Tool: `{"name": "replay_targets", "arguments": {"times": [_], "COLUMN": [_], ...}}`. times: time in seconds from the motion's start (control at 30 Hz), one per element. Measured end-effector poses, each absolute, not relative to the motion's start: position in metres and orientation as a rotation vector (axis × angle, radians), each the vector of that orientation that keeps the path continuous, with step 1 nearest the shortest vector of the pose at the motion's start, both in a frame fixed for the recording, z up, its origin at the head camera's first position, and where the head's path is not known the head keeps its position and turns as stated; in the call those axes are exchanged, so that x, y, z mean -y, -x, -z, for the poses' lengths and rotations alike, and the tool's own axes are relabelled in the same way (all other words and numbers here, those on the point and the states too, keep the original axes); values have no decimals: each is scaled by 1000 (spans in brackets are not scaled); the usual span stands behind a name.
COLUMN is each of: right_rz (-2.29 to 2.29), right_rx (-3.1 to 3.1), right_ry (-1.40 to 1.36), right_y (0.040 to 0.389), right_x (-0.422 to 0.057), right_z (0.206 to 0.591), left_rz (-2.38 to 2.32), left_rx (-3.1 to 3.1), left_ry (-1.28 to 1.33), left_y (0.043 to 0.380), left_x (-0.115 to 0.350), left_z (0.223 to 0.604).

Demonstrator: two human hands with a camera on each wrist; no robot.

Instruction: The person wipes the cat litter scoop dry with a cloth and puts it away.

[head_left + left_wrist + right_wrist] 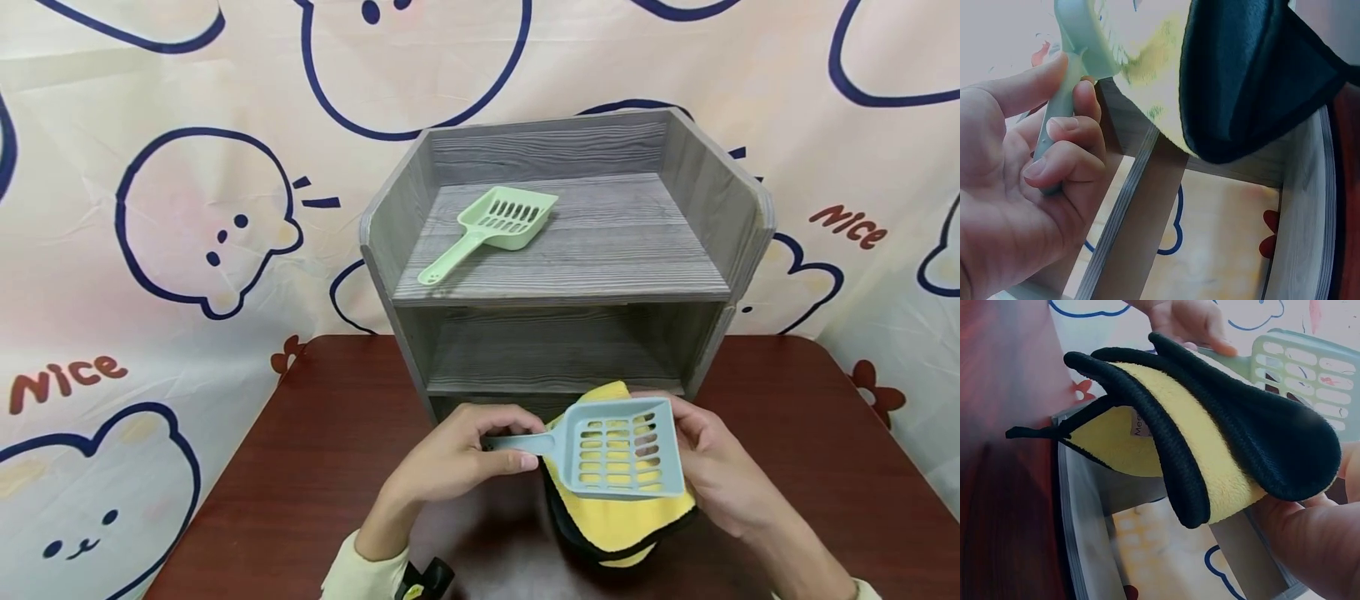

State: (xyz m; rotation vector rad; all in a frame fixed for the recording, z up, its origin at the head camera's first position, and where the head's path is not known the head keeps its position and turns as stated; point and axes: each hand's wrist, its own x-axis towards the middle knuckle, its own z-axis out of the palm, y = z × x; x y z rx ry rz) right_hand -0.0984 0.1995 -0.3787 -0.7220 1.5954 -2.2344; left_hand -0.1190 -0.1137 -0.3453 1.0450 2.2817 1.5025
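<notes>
In the head view my left hand (450,446) grips a pale blue slotted litter scoop (604,457) by its handle, fingers curled round it in the left wrist view. The scoop's slotted pan points right and overlaps a yellow cloth with black edging (600,525). My right hand (723,471) holds this folded cloth from its right side, below the scoop pan. Seen by the right wrist camera, the cloth (1222,450) is bent into thick folds, with a small label inside and a black loop at one end. Part of the right hand's fingers is hidden behind the scoop and cloth.
A grey wooden shelf unit (615,242) stands at the back of the dark red table (330,467). On its top board lies a light green slotted scoop (517,240), handle toward the front left. A patterned cloth backdrop (225,367) hangs behind and at the sides.
</notes>
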Motion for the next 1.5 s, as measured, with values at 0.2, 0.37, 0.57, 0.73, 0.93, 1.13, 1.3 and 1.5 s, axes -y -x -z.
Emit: {"name": "replay_targets", "arguments": {"times": [0.2,0.37,0.57,0.73,0.93,1.13,1.3,1.5], "right_rz": [2243,2228,2228,2233,2227,2260,2288,2224], "right_rx": [-1591,-1620,-1615,-1637,-1694,-1725,-1731,-1901], "right_ry": [725,683,747,745,682,706,701,596], "right_y": [98,97,99,99,98,97,96,93], "right_x": [-199,-198,-200,-206,-217,-231,-239,-240], "right_z": [381,380,380,375,363,356,353,346], "left_rz": [-1503,-1494,-1492,-1496,-1496,-1500,-1486,-1480], "left_rx": [-2247,-2264,-2284,-2311,-2332,-2369,-2412,-2466], "left_ry": [-1070,-1065,-1063,-1051,-1057,-1025,-1008,-944], "left_y": [121,121,121,121,123,126,126,128], "left_x": [107,109,114,119,126,134,139,141], "left_z": [346,347,348,348,347,344,344,344]}}
